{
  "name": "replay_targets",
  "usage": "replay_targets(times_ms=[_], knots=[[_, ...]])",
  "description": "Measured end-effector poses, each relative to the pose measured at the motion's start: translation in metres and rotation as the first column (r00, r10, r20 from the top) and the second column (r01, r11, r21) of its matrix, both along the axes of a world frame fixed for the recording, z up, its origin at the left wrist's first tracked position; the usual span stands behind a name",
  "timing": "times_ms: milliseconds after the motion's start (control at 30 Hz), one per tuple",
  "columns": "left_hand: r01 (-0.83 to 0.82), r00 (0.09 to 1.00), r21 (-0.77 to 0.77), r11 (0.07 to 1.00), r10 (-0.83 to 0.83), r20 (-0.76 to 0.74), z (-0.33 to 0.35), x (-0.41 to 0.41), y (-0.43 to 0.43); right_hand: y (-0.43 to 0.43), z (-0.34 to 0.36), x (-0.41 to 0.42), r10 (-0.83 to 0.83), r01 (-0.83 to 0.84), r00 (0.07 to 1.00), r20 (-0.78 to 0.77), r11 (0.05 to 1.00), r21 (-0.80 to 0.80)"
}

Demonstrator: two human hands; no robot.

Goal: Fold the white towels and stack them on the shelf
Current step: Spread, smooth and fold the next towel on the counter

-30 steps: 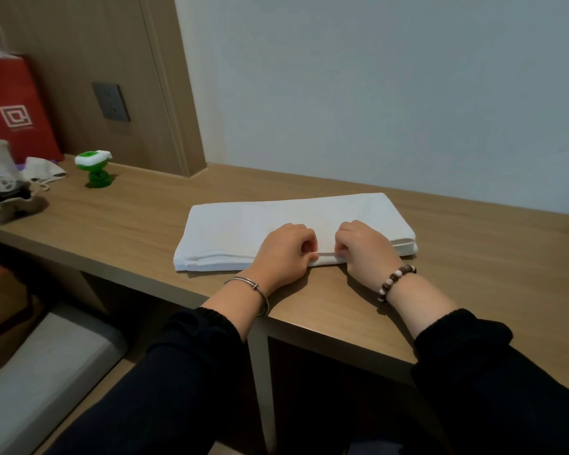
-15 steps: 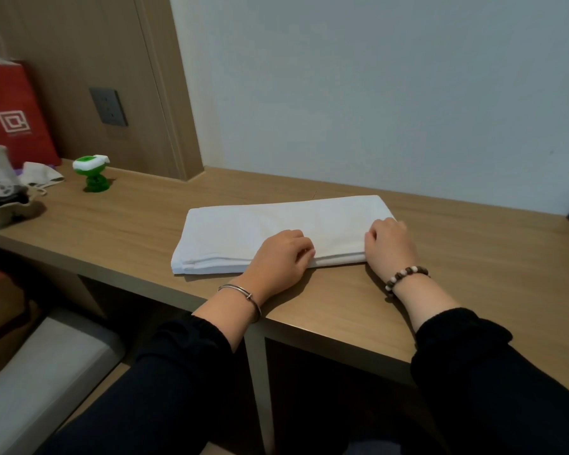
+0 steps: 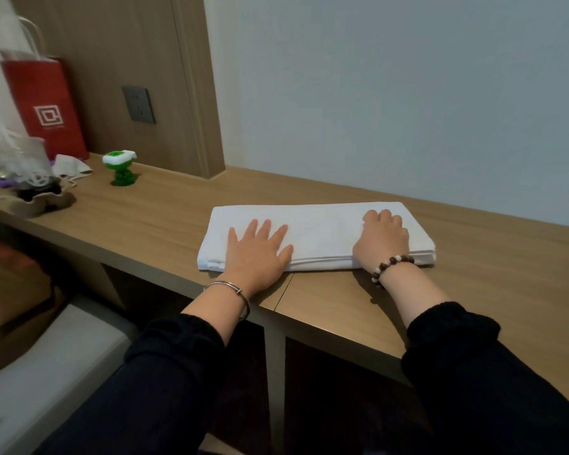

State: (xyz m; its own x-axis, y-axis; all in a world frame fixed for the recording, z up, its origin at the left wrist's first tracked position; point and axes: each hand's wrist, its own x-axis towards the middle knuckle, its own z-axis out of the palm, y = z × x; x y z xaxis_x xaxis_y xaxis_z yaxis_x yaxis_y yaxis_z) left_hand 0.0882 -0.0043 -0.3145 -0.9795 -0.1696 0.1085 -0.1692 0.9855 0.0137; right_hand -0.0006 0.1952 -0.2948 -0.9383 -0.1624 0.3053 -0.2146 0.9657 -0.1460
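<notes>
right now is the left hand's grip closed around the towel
No, the left hand lies flat on top of the white towel with its fingers straight and spread.

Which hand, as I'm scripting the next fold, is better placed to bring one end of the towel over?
Right, probably. The right hand sits with fingers curled at the right end of the folded white towel, ready to lift it; the left hand lies flat, fingers spread, suited to anchoring.

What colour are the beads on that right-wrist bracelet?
The beaded bracelet is dark brown with a few white beads; the head view shows it best.
</notes>
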Motion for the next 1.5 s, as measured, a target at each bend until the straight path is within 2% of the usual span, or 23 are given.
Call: replay_targets(times_ms=[100,167,267,367,533,633,733,800,867,933,1000,1233,1333,1500], knots=[[-0.003,1.0,0.032,0.999,0.003,-0.006,0.001,0.001,0.0,-0.054,0.008,0.003,0.244,-0.242,0.97,0.022,0.969,-0.056],[0.024,1.0,0.056,0.998,-0.024,-0.006,0.002,0.002,-0.003,-0.078,0.006,0.006,0.325,-0.32,0.936,0.132,0.946,-0.059],[0.117,0.993,0.073,0.99,-0.115,-0.033,0.006,0.007,-0.014,-0.09,-0.009,0.005,0.294,-0.323,0.924,0.244,0.942,0.09],[0.202,0.976,0.15,0.968,-0.186,-0.115,0.009,0.022,-0.037,-0.089,-0.014,0.001,0.297,-0.325,0.924,0.243,0.942,0.084],[0.103,0.976,0.474,0.875,0.003,-0.216,0.016,0.066,-0.089,-0.089,-0.016,0.0,0.307,-0.33,0.925,0.226,0.941,0.073],[0.063,0.967,0.594,0.802,0.099,-0.235,0.019,0.079,-0.102,-0.089,-0.015,0.002,0.306,-0.327,0.926,0.221,0.943,0.065],[0.072,0.955,0.61,0.789,0.122,-0.269,0.016,0.081,-0.098,-0.088,-0.014,0.006,0.317,-0.328,0.935,0.16,0.944,0.047],[0.071,0.932,0.616,0.784,0.168,-0.322,0.012,0.082,-0.095,-0.088,-0.015,0.01,0.413,-0.412,0.909,0.059,0.911,-0.028],[0.058,0.919,0.645,0.762,0.211,-0.332,0.008,0.084,-0.092,-0.094,-0.013,0.019,0.602,-0.597,0.798,-0.01,0.789,-0.144],[0.051,0.917,0.69,0.722,0.24,-0.318,0.002,0.086,-0.09,-0.104,-0.011,0.03,0.739,-0.72,0.674,0.021,0.663,-0.203],[0.07,0.905,0.702,0.709,0.251,-0.344,-0.002,0.087,-0.089,-0.114,-0.01,0.038,0.781,-0.76,0.619,0.076,0.621,-0.192],[0.154,0.837,0.651,0.743,0.252,-0.486,-0.004,0.088,-0.086,-0.129,-0.004,0.041,0.775,-0.747,0.632,-0.002,0.609,-0.269],[0.166,0.813,0.59,0.79,0.228,-0.535,-0.006,0.086,-0.086,-0.131,-0.003,0.042,0.751,-0.707,0.659,-0.044,0.597,-0.379],[0.149,0.858,0.575,0.805,0.184,-0.48,-0.007,0.084,-0.088,-0.131,-0.002,0.045,0.715,-0.674,0.684,-0.145,0.542,-0.502]])
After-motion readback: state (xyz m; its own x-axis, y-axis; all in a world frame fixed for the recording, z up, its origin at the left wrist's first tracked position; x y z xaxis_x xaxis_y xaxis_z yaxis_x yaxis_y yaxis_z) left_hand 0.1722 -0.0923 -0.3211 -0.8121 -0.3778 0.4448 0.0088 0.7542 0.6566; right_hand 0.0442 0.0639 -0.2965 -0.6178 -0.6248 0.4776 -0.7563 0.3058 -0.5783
